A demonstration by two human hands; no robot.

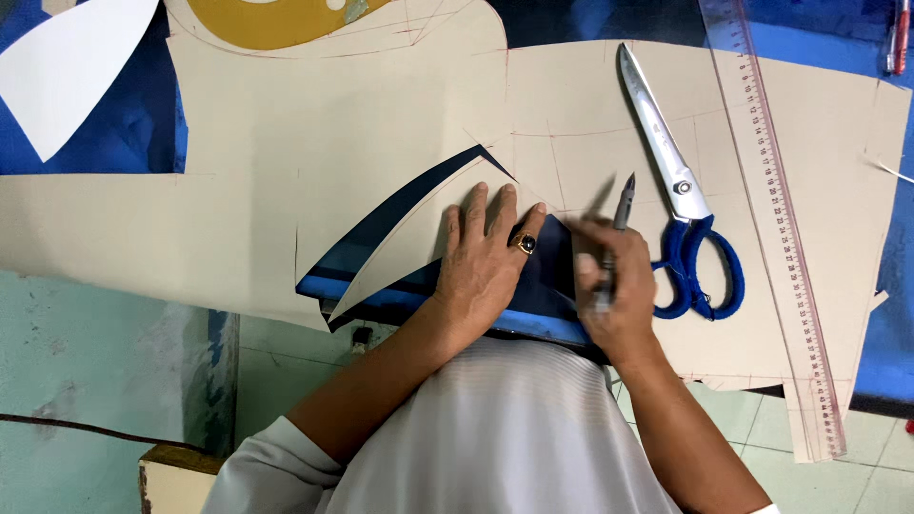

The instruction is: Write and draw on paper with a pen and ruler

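Here pen (617,224) pinched in right hand (614,286) fingers (592,231), tip up

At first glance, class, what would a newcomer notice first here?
The left hand, wearing a ring, presses flat on beige pattern paper at the centre. Beside it, the right hand holds a pencil to the paper. Blue-handled scissors lie just to the right, near a long clear ruler.

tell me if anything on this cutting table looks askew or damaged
Nothing stands out. The left hand presses flat on beige pattern paper; the right hand holds a pencil. Blue-handled scissors lie closed.
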